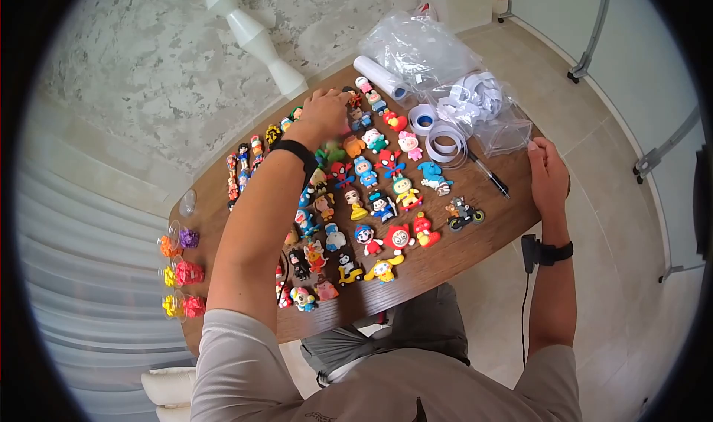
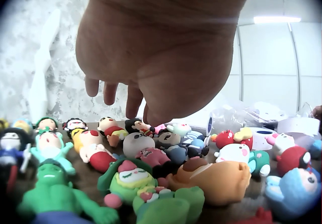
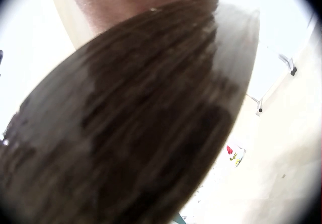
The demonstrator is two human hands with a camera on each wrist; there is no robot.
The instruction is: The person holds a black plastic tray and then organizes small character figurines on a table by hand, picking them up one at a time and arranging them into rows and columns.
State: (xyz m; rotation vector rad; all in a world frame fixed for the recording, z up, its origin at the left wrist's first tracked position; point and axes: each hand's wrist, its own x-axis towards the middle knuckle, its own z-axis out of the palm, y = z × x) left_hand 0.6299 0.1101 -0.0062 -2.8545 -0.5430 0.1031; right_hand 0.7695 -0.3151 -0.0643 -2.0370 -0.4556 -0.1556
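My left hand [image 1: 327,114] reaches over the far side of rows of small toy figures on the wooden table [image 1: 490,232]. In the left wrist view its fingers [image 2: 133,100] point down, close over a dark-haired figure [image 2: 138,126]; their tips are partly hidden by the palm. A green muscular figure [image 2: 53,191], a green-hooded figure [image 2: 133,181] and an orange figure [image 2: 211,178] lie nearer that wrist. My right hand [image 1: 548,173] rests at the table's right edge, beside a clear plastic bag [image 1: 505,136]. In the right wrist view, its fingers are hidden behind the table.
Near the right hand lie a black pen [image 1: 490,177], white tape rolls [image 1: 445,143] and a toy motorbike with riders [image 1: 464,214]. A white roll [image 1: 379,76] lies at the back. Clear cups of colourful pieces [image 1: 171,273] line the left edge. Wheeled whiteboards [image 1: 624,58] stand right.
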